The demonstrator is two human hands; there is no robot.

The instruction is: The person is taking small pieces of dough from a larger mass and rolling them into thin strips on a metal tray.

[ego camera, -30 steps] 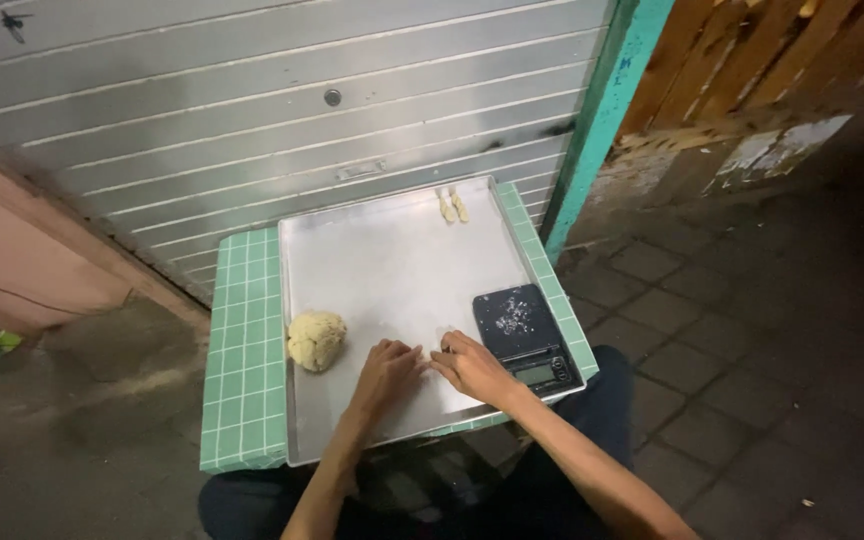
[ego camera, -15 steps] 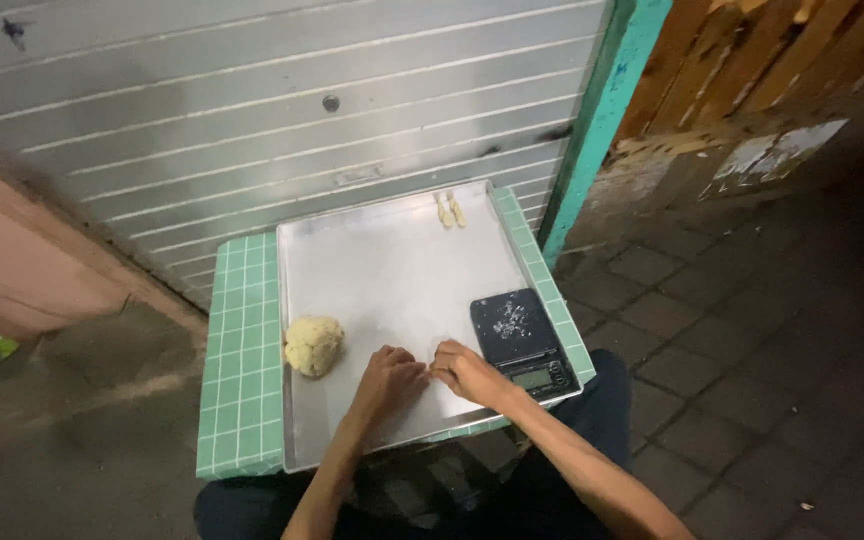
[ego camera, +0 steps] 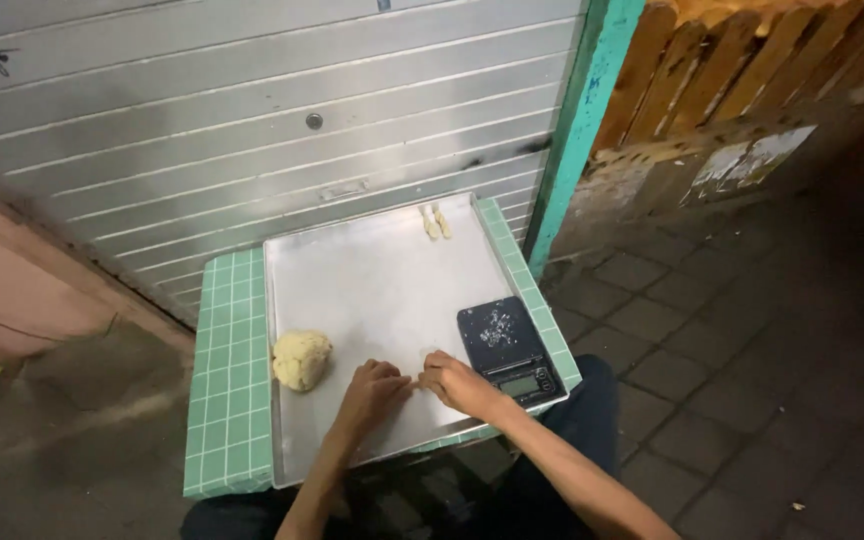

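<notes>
A large metal tray point(ego camera: 382, 270) lies on a small green-tiled table point(ego camera: 227, 400). My left hand point(ego camera: 372, 392) and my right hand point(ego camera: 455, 382) rest close together on the tray near its front edge, fingers curled over a small piece of pale dough point(ego camera: 430, 355) that barely shows between them. To the left of my left hand sits a yellowish dough lump point(ego camera: 301, 358). Two thin dough sticks point(ego camera: 436, 222) lie at the tray's far right corner.
A black digital scale point(ego camera: 508, 348) sits on the tray's right side, just right of my right hand. A corrugated metal shutter point(ego camera: 252, 110) stands behind the table, with a teal post point(ego camera: 582, 120) and a wooden fence point(ego camera: 742, 70) to the right. The ground is paved.
Both hands stay together at the tray's front with only slight shifts. The dough lump, sticks and scale have not moved.
</notes>
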